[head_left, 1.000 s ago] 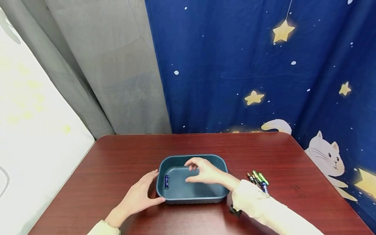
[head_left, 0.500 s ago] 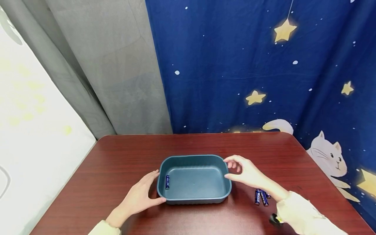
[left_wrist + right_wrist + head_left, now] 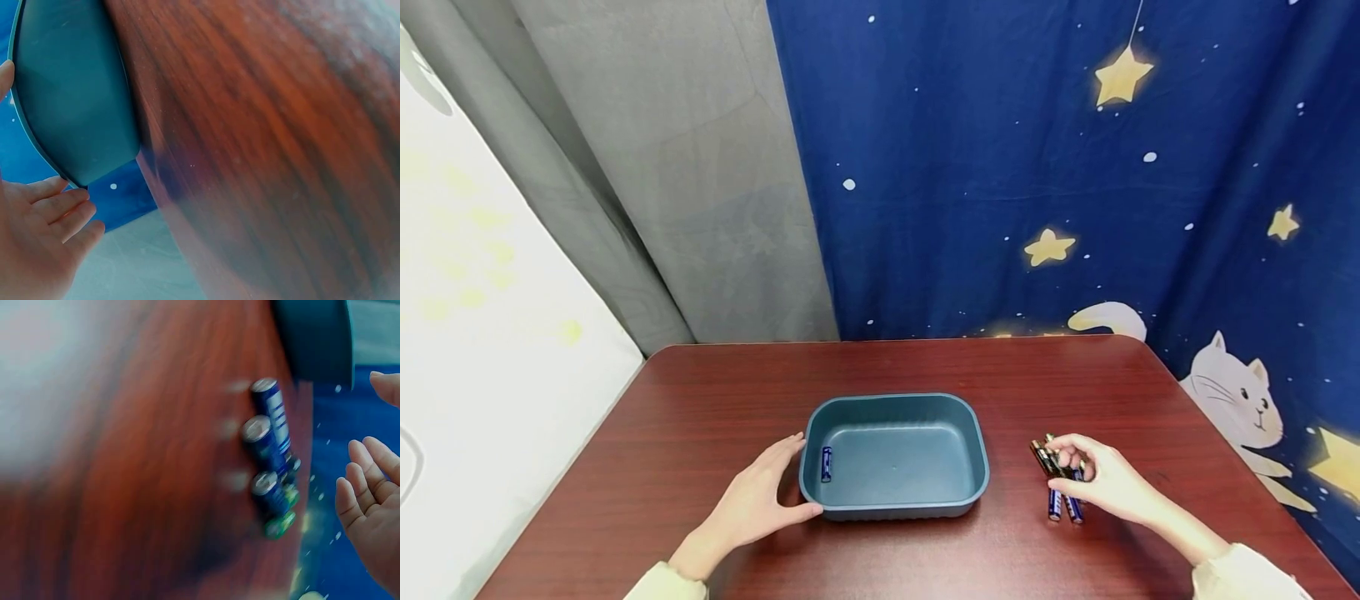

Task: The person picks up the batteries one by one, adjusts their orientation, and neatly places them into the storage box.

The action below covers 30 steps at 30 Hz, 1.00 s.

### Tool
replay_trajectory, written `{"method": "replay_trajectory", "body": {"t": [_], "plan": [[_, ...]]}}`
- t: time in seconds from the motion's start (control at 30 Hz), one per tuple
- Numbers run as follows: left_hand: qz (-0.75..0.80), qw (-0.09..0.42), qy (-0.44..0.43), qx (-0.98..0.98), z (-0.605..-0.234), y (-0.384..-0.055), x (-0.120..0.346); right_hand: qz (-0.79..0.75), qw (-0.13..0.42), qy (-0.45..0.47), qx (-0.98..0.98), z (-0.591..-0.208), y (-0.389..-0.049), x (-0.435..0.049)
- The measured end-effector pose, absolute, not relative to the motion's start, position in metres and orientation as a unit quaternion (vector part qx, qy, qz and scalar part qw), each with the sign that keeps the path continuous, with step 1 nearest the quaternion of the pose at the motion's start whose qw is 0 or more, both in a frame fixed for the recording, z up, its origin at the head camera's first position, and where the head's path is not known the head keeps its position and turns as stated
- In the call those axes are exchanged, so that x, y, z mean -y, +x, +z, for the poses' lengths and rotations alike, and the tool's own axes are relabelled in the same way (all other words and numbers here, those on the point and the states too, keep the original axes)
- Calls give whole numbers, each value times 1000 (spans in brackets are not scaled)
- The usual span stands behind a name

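A blue-green rectangular plastic bin [image 3: 895, 509] stands on the table. One dark blue battery [image 3: 826, 465] lies inside it near its left wall. My left hand [image 3: 751, 505] touches the bin's left end, thumb at the front corner and fingers farther back along the rim; the left wrist view has the fingers [image 3: 61, 206] straight at the bin's edge. To the right of the bin lies a small pile of batteries [image 3: 1055, 503], some dark blue, others with green or gold ends. Just over this pile is my right hand [image 3: 1112, 483], thumb and fingers apart with nothing held, partly hiding the batteries.
The reddish-brown wooden table [image 3: 737, 375] has rounded far corners. Behind it hang a grey curtain [image 3: 700, 167] and a blue star-patterned curtain [image 3: 962, 167]. A white panel [image 3: 490, 333] stands along the left side.
My right hand has moved from over the bin, past its right end, to the battery pile. The left hand stays at the bin's left end.
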<state>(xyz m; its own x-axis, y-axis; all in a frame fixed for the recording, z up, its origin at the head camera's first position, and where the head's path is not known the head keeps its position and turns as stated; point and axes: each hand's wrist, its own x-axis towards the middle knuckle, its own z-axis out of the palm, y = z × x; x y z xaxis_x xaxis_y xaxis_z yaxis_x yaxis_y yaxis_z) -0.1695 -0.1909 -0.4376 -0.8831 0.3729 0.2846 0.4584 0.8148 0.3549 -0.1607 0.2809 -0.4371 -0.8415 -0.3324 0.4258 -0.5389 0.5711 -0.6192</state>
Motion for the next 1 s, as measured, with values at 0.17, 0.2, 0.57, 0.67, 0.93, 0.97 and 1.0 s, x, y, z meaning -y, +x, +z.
{"method": "replay_trajectory", "body": {"t": [0.17, 0.2, 0.57, 0.67, 0.93, 0.97, 1.0], "plan": [[-214, 101, -218, 947, -438, -169, 191, 401, 126, 230, 878, -453, -157, -300], [-214, 101, -218, 947, -438, -170, 191, 401, 125, 226, 879, -456, -156, -304], [-219, 96, -211, 948, -438, -169, 192, 387, 120, 253, 878, -469, -167, -334], [-220, 92, -208, 948, -438, -169, 192, 381, 112, 253, 882, -469, -173, -340], [-222, 86, -207, 949, -438, -169, 191, 370, 84, 249, 891, -470, -188, -348], [-221, 86, -207, 949, -438, -169, 191, 371, 77, 247, 892, -470, -189, -348], [-221, 87, -207, 949, -438, -168, 191, 374, 71, 246, 891, -470, -191, -349]]}}
